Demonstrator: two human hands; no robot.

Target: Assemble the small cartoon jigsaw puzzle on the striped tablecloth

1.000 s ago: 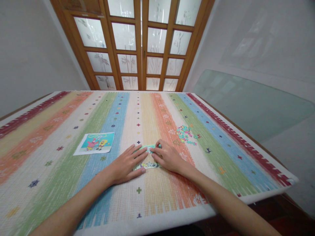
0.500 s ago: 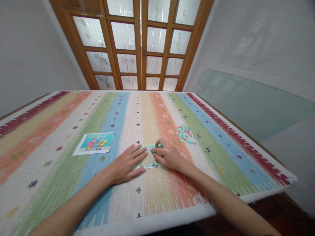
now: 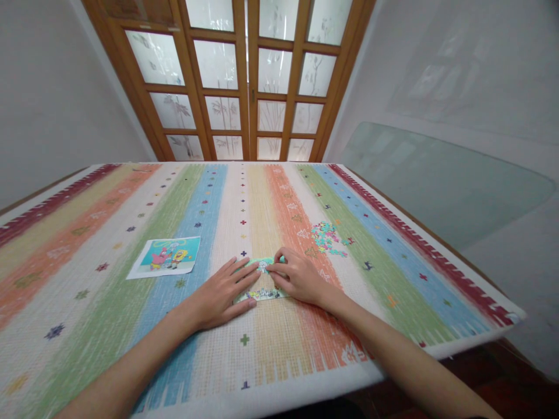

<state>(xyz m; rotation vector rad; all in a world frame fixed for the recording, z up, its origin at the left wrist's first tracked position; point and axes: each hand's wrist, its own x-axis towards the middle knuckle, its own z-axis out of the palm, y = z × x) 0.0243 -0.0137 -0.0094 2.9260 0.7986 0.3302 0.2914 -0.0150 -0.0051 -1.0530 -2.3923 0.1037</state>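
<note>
A small, partly assembled jigsaw puzzle (image 3: 262,281) lies flat on the striped tablecloth, with teal parts at its top and a row of colourful pieces along its lower edge. My left hand (image 3: 222,294) rests on its left side, fingers stretched out and spread. At the puzzle's right, my right hand (image 3: 299,274) has thumb and fingers pinched together over the middle, by a small whitish figure. Whatever is in that pinch is hidden by the fingertips. Farther right sits a loose heap of small puzzle pieces (image 3: 325,237), mostly teal with pink and yellow.
On the left lies a printed cartoon picture (image 3: 166,257) on white paper. The striped tablecloth (image 3: 279,343) covers the table to its near edge. Beyond stand wooden glass-paned doors (image 3: 250,87), and a pale glass panel (image 3: 441,180) leans at the right wall.
The view has shifted very slightly. Both hands stay in place on the puzzle, the right fingertips moving only a little over its middle.
</note>
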